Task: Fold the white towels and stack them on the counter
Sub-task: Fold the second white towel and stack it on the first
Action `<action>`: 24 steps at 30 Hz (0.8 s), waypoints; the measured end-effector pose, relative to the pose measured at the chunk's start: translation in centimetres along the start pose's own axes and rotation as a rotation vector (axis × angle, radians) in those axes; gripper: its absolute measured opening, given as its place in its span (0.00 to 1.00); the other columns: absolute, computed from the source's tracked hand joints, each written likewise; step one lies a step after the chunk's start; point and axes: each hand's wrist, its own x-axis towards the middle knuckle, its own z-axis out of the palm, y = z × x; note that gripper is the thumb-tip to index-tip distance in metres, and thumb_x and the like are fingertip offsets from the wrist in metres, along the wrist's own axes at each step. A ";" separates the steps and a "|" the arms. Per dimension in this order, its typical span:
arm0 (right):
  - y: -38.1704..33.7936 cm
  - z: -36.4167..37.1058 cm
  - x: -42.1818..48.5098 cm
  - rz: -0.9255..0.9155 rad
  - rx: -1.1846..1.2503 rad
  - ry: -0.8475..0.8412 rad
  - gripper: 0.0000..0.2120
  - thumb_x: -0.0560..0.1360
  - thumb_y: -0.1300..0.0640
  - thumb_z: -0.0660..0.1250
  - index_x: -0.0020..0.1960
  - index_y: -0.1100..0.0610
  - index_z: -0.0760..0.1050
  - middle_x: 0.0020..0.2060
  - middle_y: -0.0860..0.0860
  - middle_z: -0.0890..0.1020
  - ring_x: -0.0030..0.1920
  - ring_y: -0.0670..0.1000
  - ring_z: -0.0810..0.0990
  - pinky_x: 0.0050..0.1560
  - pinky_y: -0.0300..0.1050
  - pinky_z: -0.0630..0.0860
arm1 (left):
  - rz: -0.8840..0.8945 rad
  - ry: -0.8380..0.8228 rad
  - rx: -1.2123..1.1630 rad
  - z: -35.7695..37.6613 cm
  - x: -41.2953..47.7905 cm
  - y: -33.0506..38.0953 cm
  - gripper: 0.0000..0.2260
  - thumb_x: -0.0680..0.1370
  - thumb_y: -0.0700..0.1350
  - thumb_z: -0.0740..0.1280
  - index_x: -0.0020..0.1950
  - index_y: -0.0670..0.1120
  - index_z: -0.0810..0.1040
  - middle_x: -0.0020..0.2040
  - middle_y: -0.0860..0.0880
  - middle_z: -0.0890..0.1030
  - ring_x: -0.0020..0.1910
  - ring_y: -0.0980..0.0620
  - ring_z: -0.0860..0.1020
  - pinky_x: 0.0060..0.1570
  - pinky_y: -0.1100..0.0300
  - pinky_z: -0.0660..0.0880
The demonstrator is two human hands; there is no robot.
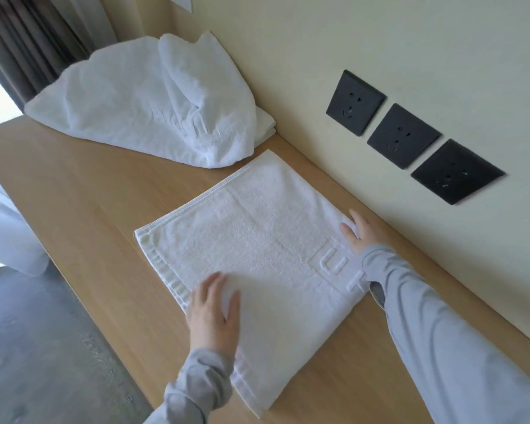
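Presently on the wooden counter point(83, 191): one folded white towel point(257, 240), flat and roughly square, embossed lettering uppermost, lying near the wall. Left hand point(213, 313) rests open, palm down, on its near edge; right hand point(360, 232) lies open at the far corner, fingers spread, gripping nothing. Behind it, just beside: a heap of unfolded white towels point(144, 102). Judged: one towel nearly done, the heap outstanding, no stack begun.

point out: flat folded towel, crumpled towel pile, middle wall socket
flat folded towel point(257, 237): head view, bare middle of its top face.
crumpled towel pile point(141, 108): head view, centre of the heap.
middle wall socket point(403, 135): head view, centre of the black plate.
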 end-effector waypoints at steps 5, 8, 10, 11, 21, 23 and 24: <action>-3.3 -0.1 3.6 0.070 0.094 -0.103 0.30 0.78 0.45 0.58 0.75 0.56 0.55 0.73 0.55 0.64 0.71 0.57 0.64 0.69 0.50 0.62 | -0.867 0.233 -0.262 -2.3 4.7 -0.7 0.27 0.73 0.48 0.71 0.69 0.42 0.66 0.68 0.40 0.66 0.68 0.40 0.64 0.67 0.44 0.62; -4.5 0.3 5.1 0.085 0.080 -0.086 0.30 0.77 0.45 0.61 0.73 0.59 0.59 0.70 0.57 0.67 0.68 0.57 0.68 0.68 0.50 0.64 | -1.061 0.202 -0.404 -2.4 6.1 -1.6 0.29 0.71 0.51 0.73 0.66 0.38 0.68 0.65 0.38 0.71 0.64 0.38 0.71 0.65 0.46 0.67; -5.0 0.4 5.8 0.118 0.028 -0.115 0.33 0.75 0.42 0.62 0.72 0.60 0.60 0.69 0.57 0.69 0.68 0.57 0.68 0.67 0.50 0.65 | -1.110 0.135 -0.424 -2.1 6.4 -2.0 0.30 0.71 0.53 0.72 0.65 0.36 0.70 0.63 0.36 0.74 0.60 0.36 0.74 0.62 0.46 0.70; -5.1 0.5 6.0 0.140 0.001 -0.139 0.35 0.75 0.42 0.63 0.73 0.61 0.59 0.70 0.57 0.68 0.69 0.58 0.67 0.68 0.50 0.65 | -1.123 0.100 -0.430 -2.1 6.5 -2.2 0.29 0.71 0.54 0.72 0.63 0.35 0.72 0.61 0.35 0.75 0.57 0.36 0.76 0.59 0.46 0.71; -5.0 -2.6 1.3 0.096 0.007 -0.039 0.39 0.73 0.42 0.67 0.73 0.63 0.58 0.72 0.59 0.64 0.71 0.57 0.64 0.69 0.48 0.62 | -0.731 0.036 -0.344 -3.0 6.3 -1.1 0.13 0.76 0.51 0.65 0.50 0.45 0.64 0.41 0.45 0.75 0.37 0.43 0.75 0.40 0.53 0.69; -3.6 -3.6 -2.0 0.145 0.043 0.011 0.39 0.73 0.42 0.66 0.73 0.62 0.58 0.72 0.58 0.64 0.71 0.57 0.63 0.69 0.47 0.61 | -0.529 -0.012 -0.341 -3.6 6.9 -0.5 0.12 0.75 0.51 0.68 0.47 0.46 0.67 0.38 0.47 0.77 0.38 0.43 0.78 0.39 0.54 0.71; -2.6 -4.0 -3.9 0.193 0.061 0.041 0.38 0.72 0.42 0.67 0.73 0.62 0.59 0.72 0.58 0.65 0.71 0.57 0.64 0.69 0.47 0.62 | -0.432 -0.041 -0.338 -3.9 7.5 -0.2 0.12 0.74 0.50 0.70 0.45 0.46 0.68 0.38 0.49 0.78 0.39 0.43 0.79 0.39 0.55 0.72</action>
